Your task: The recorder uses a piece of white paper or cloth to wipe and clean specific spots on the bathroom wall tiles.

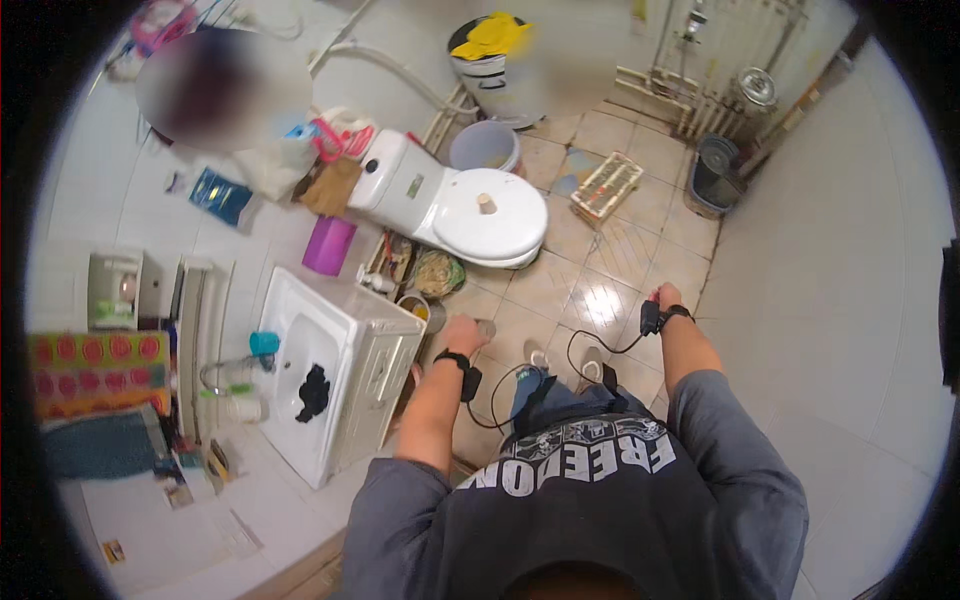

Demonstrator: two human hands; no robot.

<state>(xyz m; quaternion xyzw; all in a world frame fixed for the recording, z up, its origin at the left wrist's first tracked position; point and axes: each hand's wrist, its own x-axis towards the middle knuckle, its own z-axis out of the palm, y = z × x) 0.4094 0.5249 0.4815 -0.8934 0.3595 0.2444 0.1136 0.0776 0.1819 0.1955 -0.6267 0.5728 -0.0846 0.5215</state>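
Observation:
My left hand (461,333) is closed beside the front corner of the washbasin cabinet (388,365). At its fingers shows a small grey-beige rounded object (486,328), too small to name. Further right, near the tiled wall, my right hand (666,296) has its fingers curled in; whatever it may hold is hidden. Ahead of both hands stands a white toilet (500,235) with its lid down. A short beige cylinder (486,204) sits on that lid. In the white basin (290,440) lies a crumpled black cloth (313,393).
A pale bucket (487,147) and a bin with a yellow cloth (492,38) stand beyond the toilet. A stool-like crate (608,188) and dark buckets (715,175) are on the right. Bags and a small bin (415,305) crowd the floor by the cabinet. Wrist cables hang between my arms.

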